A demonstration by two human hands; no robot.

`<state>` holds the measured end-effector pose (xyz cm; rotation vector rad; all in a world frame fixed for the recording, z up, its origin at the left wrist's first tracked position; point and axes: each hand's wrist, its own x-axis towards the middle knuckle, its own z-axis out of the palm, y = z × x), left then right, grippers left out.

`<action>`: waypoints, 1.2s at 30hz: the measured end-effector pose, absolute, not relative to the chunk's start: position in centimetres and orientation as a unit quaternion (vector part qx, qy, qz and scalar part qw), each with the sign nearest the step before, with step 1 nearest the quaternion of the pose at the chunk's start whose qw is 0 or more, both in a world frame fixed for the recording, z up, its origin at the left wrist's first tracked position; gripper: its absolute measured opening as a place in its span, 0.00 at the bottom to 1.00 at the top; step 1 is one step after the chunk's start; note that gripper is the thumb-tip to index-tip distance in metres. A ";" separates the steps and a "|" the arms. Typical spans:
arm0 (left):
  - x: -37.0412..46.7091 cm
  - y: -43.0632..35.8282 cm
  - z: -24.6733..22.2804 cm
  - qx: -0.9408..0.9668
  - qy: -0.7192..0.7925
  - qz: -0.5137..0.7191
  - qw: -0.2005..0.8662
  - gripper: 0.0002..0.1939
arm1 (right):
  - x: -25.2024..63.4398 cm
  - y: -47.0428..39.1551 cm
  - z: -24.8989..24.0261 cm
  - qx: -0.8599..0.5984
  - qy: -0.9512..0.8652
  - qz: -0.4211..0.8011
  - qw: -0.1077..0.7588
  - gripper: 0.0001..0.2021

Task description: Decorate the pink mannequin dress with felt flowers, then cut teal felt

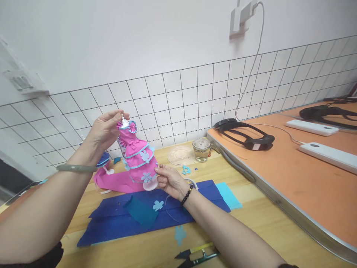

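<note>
Miniature pink tiered dress (138,163) on its white form, being held two-handed above the far edge of the navy crepe-paper sheet (203,197).
Your left hand (107,126) is gripping the form's white neck (124,121) between thumb and fingers; your right hand (171,182) is pinching the lowest tier's right edge, other fingers curling inward. Whether the round white base (151,184) is touching down, you cannot tell from this angle. The thin ruffles are probably creasing easily, so best letting the neck grip carry the weight and only steadying lightly at the hem, thumb clear of the pale-blue flower (146,176) on that tier. Spring snips (192,257) are lying near your right forearm, well apart from the skirt.
</note>
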<state>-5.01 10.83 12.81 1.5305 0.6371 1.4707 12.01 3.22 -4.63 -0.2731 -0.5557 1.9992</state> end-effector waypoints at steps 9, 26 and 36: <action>-5.1 10.9 12.9 0.622 0.254 0.596 0.440 0.08 | 11.8 3.4 -5.0 -0.142 -0.241 0.820 0.499 0.20; -5.2 11.3 12.8 0.623 0.256 0.588 0.448 0.09 | 12.0 3.7 -5.8 -0.160 -0.260 0.809 0.502 0.22; -4.9 10.9 12.8 0.618 0.263 0.590 0.449 0.08 | 12.2 3.8 -5.8 -0.157 -0.275 0.809 0.495 0.20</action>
